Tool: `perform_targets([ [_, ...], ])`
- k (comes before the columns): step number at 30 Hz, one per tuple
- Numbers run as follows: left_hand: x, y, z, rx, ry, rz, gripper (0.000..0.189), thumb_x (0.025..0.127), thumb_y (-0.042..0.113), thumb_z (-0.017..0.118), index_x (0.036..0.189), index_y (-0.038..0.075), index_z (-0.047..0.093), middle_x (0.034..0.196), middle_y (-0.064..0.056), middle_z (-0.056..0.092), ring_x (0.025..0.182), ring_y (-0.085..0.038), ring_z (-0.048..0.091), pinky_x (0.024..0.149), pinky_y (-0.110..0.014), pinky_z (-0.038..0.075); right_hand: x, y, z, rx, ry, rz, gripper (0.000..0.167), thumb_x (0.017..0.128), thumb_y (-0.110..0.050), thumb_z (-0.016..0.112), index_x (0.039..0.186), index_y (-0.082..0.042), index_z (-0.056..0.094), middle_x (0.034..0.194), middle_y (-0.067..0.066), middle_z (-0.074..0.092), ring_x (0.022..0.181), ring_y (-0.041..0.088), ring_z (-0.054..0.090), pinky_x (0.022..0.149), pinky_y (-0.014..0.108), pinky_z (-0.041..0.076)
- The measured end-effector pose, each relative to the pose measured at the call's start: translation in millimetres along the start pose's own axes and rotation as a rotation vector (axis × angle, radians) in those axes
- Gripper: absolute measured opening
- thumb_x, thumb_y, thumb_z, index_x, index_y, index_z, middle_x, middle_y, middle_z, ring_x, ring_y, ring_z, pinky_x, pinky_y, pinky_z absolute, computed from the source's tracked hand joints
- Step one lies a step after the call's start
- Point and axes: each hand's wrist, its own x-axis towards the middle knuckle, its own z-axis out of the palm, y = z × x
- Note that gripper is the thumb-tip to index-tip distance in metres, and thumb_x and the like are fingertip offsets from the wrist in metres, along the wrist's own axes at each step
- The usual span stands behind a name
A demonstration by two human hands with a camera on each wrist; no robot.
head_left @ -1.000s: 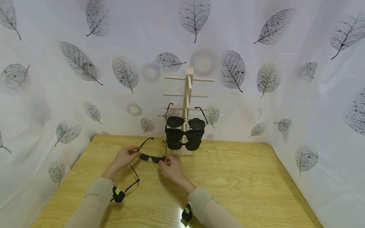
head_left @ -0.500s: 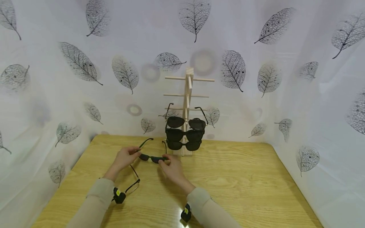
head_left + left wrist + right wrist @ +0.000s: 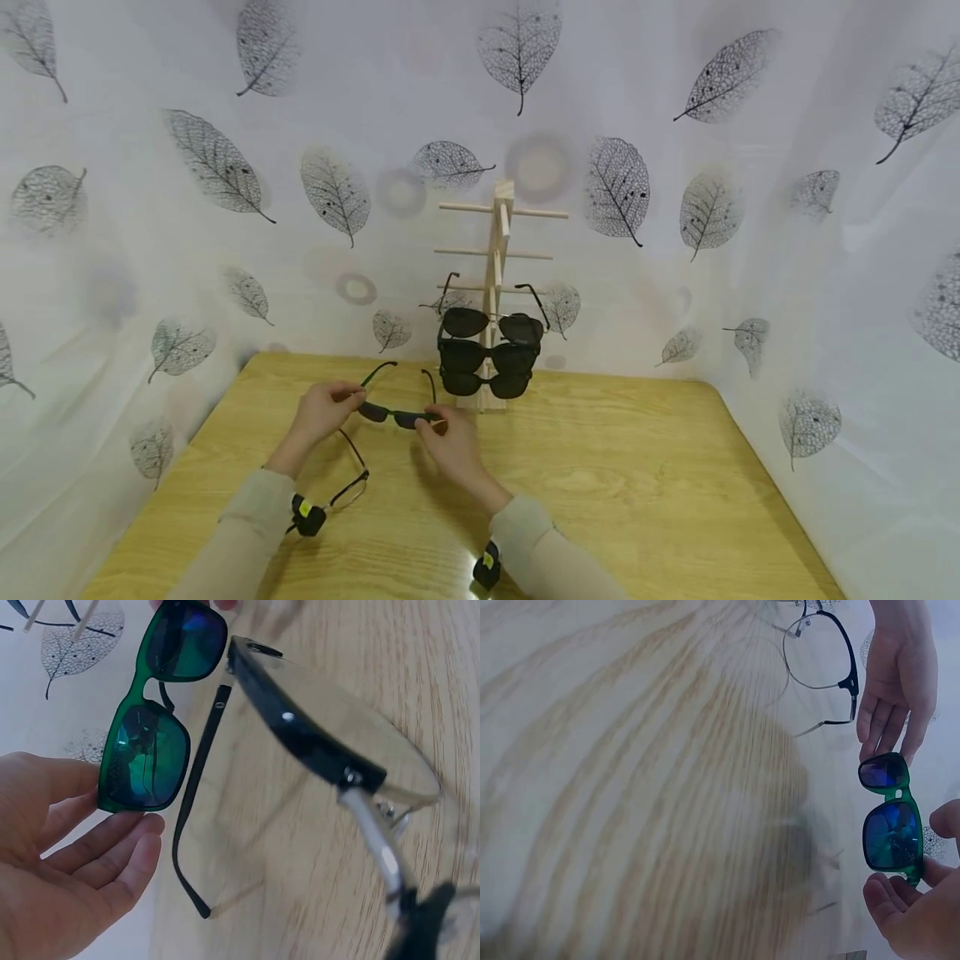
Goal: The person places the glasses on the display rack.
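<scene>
A pair of green-framed sunglasses (image 3: 372,412) with dark lenses is held between both hands over the table, temples unfolded toward the back. My left hand (image 3: 318,417) pinches the frame's left end, and my right hand (image 3: 453,442) pinches its right end. The left wrist view shows the sunglasses' lenses (image 3: 154,754) shining green and blue. Near my left wrist lie half-rim eyeglasses (image 3: 364,474) with clear lenses, partly hidden by the forearm in the head view.
A wooden display rack (image 3: 497,242) stands at the table's back. Its lower part carries dark sunglasses one above another: an upper pair (image 3: 465,322), a middle pair (image 3: 462,356) and a bottom pair (image 3: 461,384). Bare pegs (image 3: 540,214) stick out above. A leaf-print curtain (image 3: 622,317) surrounds the table (image 3: 637,475).
Both hands still hold the sunglasses, which have moved slightly left and tilted a little so the lenses show more. The head view has shifted slightly.
</scene>
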Motion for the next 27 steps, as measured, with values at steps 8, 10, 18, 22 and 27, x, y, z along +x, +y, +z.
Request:
perform_targets([
  [8, -12.6, 6.3, -11.1, -0.09, -0.003, -0.023, 0.039, 0.106, 0.029, 0.066, 0.133, 0.0, 0.071, 0.127, -0.024, 0.073, 0.108, -0.037, 0.074, 0.084, -0.04, 0.065, -2.9, -9, 0, 0.004, 0.027, -0.024, 0.034, 0.102, -0.029, 0.069, 0.126, -0.005, 0.075, 0.116, 0.011, 0.077, 0.098, 0.023, 0.074, 0.085, 0.031, 0.06],
  [10, -16.6, 7.7, -14.7, -0.108, -0.006, -0.015, 0.04, 0.106, 0.03, 0.067, 0.133, 0.001, 0.071, 0.129, -0.023, 0.072, 0.108, -0.034, 0.074, 0.087, -0.043, 0.064, -4.0, -12, -1, 0.012, 0.032, -0.034, 0.032, 0.102, -0.028, 0.07, 0.125, -0.006, 0.075, 0.115, 0.011, 0.077, 0.098, 0.023, 0.074, 0.085, 0.03, 0.06],
  [18, -30.7, 10.9, -27.9, -0.183, -0.004, 0.016, 0.043, 0.104, 0.033, 0.069, 0.135, 0.002, 0.07, 0.13, -0.022, 0.072, 0.099, -0.007, 0.071, 0.087, -0.035, 0.064, -7.3, -22, -2, 0.051, 0.046, -0.044, 0.029, 0.103, -0.029, 0.069, 0.125, -0.011, 0.076, 0.114, 0.007, 0.077, 0.097, 0.02, 0.073, 0.083, 0.026, 0.057],
  [22, -38.3, 12.5, -33.6, -0.216, -0.013, 0.018, 0.046, 0.104, 0.034, 0.07, 0.137, 0.002, 0.069, 0.131, -0.021, 0.072, 0.095, 0.0, 0.07, 0.085, -0.028, 0.063, -8.8, -27, -3, 0.065, 0.048, -0.056, 0.028, 0.103, -0.029, 0.069, 0.124, -0.012, 0.076, 0.114, 0.007, 0.077, 0.096, 0.019, 0.072, 0.083, 0.025, 0.056],
  [27, -47.8, 15.4, -39.7, -0.249, -0.008, 0.027, 0.046, 0.103, 0.032, 0.071, 0.137, 0.001, 0.068, 0.133, -0.021, 0.071, 0.093, 0.003, 0.069, 0.083, -0.025, 0.062, -10.9, -36, -6, 0.076, 0.052, -0.088, 0.028, 0.103, -0.028, 0.069, 0.124, -0.012, 0.077, 0.11, 0.007, 0.078, 0.093, 0.017, 0.072, 0.082, 0.024, 0.056],
])
